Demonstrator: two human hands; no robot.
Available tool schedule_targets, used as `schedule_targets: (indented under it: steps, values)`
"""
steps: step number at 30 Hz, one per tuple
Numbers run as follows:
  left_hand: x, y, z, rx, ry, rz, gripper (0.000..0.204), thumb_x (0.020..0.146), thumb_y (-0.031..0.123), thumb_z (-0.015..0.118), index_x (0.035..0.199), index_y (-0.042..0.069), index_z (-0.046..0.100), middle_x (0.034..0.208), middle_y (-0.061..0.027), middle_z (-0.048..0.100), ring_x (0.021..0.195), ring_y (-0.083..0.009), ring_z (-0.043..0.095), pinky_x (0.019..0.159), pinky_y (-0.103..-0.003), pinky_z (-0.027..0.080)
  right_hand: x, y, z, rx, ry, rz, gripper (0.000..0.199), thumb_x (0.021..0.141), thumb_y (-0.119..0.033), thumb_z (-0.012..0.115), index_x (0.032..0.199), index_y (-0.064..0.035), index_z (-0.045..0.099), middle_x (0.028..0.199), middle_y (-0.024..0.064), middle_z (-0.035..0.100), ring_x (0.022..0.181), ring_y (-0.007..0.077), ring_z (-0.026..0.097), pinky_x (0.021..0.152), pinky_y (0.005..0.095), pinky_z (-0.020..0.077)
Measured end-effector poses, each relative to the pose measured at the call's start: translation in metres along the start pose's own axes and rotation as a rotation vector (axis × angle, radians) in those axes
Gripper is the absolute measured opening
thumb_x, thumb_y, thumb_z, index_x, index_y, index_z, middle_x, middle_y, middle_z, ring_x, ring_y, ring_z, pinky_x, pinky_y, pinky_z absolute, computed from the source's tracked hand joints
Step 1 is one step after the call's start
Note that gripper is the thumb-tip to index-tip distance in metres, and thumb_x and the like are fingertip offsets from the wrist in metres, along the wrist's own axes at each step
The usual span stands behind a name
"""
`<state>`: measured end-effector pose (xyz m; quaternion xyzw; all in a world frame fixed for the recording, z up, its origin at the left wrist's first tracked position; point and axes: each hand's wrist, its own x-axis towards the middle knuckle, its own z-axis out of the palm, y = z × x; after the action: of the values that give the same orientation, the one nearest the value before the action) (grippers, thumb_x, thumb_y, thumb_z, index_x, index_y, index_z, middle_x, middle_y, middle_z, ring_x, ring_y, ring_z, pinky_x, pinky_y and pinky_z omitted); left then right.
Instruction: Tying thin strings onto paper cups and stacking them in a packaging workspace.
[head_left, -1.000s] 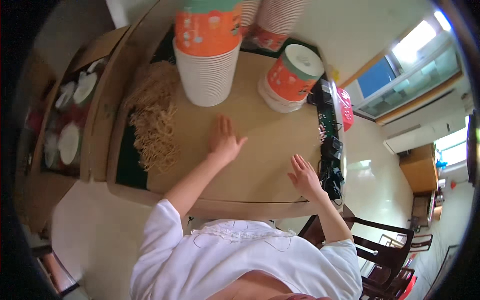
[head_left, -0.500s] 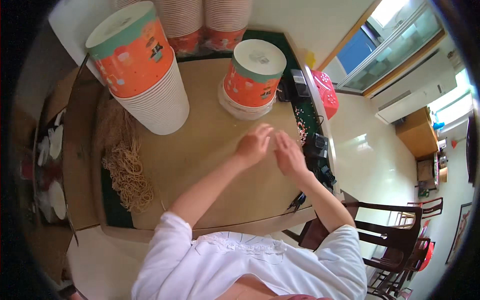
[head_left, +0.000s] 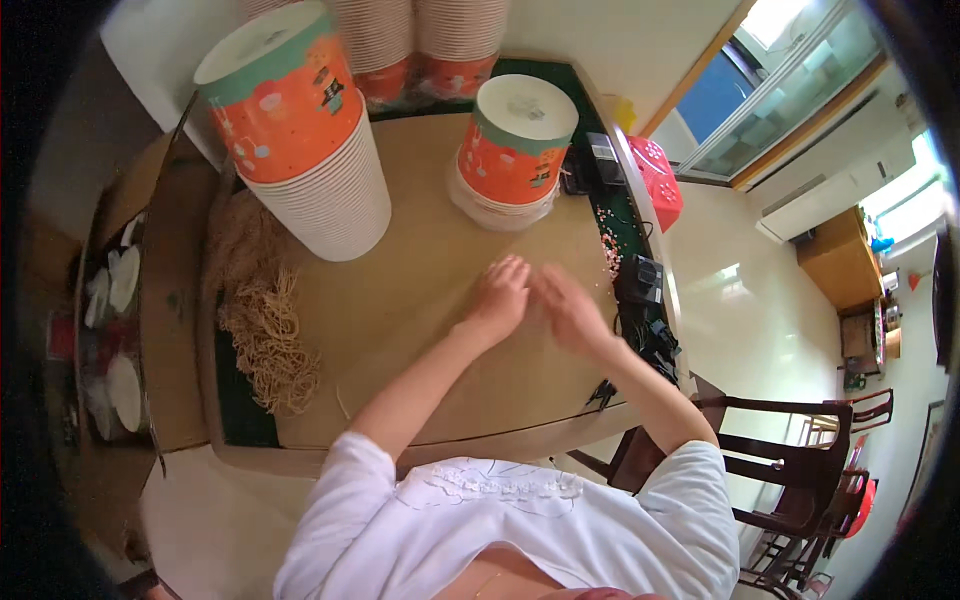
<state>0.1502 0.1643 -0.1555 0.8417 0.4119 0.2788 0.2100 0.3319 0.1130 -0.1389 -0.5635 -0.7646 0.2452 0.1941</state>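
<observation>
Over the middle of the brown tabletop sheet (head_left: 430,400), my left hand (head_left: 500,302) is palm down with its fingers slightly bent, apparently holding nothing. Close by on its right, my right hand (head_left: 572,312) has its fingers stretched out and somewhat blurred by motion. A small gap separates the two hands, and nothing shows between them. Beyond them stands a short stack of orange and green paper buckets (head_left: 515,150), upside down, with clear plastic around its lower part. A taller stack of the same buckets (head_left: 300,130) rises at the far left.
Tangled tan string (head_left: 265,350) lies on the table's left side. Black adapters and cables (head_left: 642,280) and small pinkish bits (head_left: 609,245) line the right edge. More wrapped bucket stacks (head_left: 375,45) stand at the back. An open cardboard box (head_left: 170,300) is left; a dark wooden chair (head_left: 780,450) is right.
My left hand has come slightly lower, with its fingers bent more. My right hand has turned a little and stays near it. The whole view has shifted slightly.
</observation>
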Motion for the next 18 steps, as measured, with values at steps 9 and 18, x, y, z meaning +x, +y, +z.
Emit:
schedule_targets:
  steps: [9,18]
  values:
    - [-0.140,0.005,-0.089,-0.105,0.030,-0.157,0.046,0.081,0.004,0.061,0.126,0.003,0.050,0.136,-0.0169,0.042,0.131,-0.0337,0.035,0.109,-0.043,0.030,0.007,0.013,-0.046,-0.598,0.119,0.199,0.062,0.079,-0.005,0.052,0.137,0.0030,0.032,0.137,0.0289,0.036,0.127,0.0392,0.038,0.105,0.0391,0.0357]
    - [-0.191,0.018,-0.104,0.122,0.144,-0.211,0.047,0.082,0.011,0.064,0.127,0.005,0.050,0.140,-0.0152,0.040,0.133,-0.0329,0.033,0.109,-0.046,0.028,-0.046,-0.014,-0.013,-0.868,-0.039,0.148,0.058,0.083,-0.017,0.051,0.133,0.0067,0.035,0.133,0.0342,0.037,0.126,0.0435,0.039,0.102,0.0427,0.0394]
